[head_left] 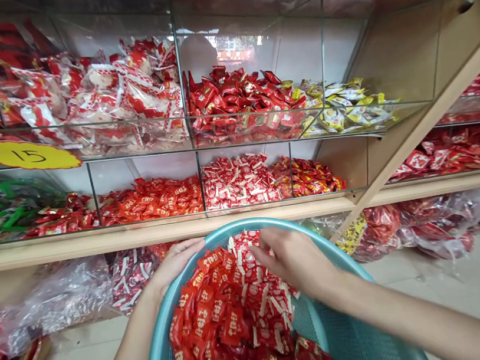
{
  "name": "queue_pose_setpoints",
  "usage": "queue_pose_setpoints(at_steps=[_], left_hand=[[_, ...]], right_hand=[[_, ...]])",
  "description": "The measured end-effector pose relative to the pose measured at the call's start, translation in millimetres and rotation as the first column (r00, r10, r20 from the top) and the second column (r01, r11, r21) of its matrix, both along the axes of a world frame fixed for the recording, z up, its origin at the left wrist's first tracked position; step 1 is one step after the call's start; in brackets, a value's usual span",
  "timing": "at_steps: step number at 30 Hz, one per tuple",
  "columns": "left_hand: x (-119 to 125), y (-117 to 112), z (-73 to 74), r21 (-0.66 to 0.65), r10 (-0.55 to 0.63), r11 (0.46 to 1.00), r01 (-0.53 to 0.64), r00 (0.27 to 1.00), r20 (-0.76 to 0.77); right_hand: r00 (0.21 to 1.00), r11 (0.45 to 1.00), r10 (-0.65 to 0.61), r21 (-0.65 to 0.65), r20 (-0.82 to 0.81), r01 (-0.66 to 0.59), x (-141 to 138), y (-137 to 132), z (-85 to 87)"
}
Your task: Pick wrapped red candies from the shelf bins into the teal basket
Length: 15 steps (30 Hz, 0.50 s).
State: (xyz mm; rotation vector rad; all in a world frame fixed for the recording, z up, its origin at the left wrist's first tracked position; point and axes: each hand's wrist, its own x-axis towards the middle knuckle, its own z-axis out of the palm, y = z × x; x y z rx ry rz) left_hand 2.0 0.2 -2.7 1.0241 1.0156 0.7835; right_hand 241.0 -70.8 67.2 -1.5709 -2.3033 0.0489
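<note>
A round teal plastic basket [362,353] sits low in front of me, heaped with small red candy packets [224,319]. My left hand [174,264] grips the basket's far left rim, fingers curled over the edge. Over the pile reaches my right hand [293,259], its fingers bent down and pinching among the red and white packets [251,262] at the far side. What the fingertips hold I cannot make out.
Glass-fronted shelf bins [232,127] ahead hold red, white and yellow wrapped sweets. A yellow tag marked 15 [22,154] hangs at left. Clear plastic bags of sweets [429,228] lie on the floor under the wooden shelf [97,242].
</note>
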Motion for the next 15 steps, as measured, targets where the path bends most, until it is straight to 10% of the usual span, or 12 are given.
queue_pose_setpoints(at_steps=[8,15], left_hand=[[1,-1,6.9,0.001,-0.013,1.000,0.013,1.000,0.003],[-1,1,7.4,0.021,-0.008,1.000,0.008,1.000,0.012]], right_hand=[[0.952,0.973,-0.217,-0.123,-0.216,0.195,-3,145,4.5],[0.929,0.882,-0.358,-0.360,-0.089,0.305,-14,175,-17.1]])
